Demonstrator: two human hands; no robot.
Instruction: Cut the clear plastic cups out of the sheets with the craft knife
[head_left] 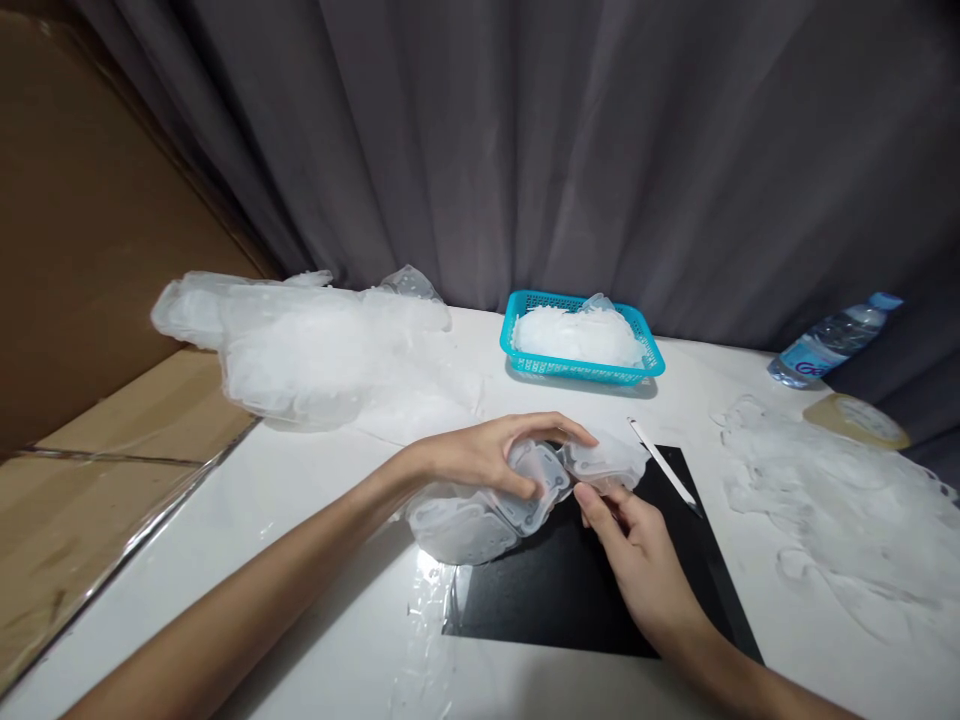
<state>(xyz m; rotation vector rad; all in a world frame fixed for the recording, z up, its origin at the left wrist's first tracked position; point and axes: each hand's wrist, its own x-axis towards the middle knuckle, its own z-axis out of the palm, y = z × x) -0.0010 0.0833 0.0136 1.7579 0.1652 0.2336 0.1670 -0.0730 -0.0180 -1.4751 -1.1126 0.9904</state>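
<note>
My left hand (487,455) is curled round a string of translucent moulded plastic pieces (538,482), thumb on the near side and fingers over the top. One rounded piece (461,528) hangs to the left below my wrist, and another (606,460) extends to the right. My right hand (626,540) is closed in a pinch at the lower edge of that right-hand piece; its fingertips are partly hidden. Both hands are above a black mat (570,590). Beyond my right hand, a white pen-like tool (664,466) lies slanted across the mat's edge.
A turquoise basket (585,374) full of small white translucent pieces stands at the back. Heaped translucent plastic (300,350) lies left, with flatter translucent sheets (847,510) right. A water bottle (832,345) and a tape roll (855,420) are at the back right; cardboard (135,400) borders the left.
</note>
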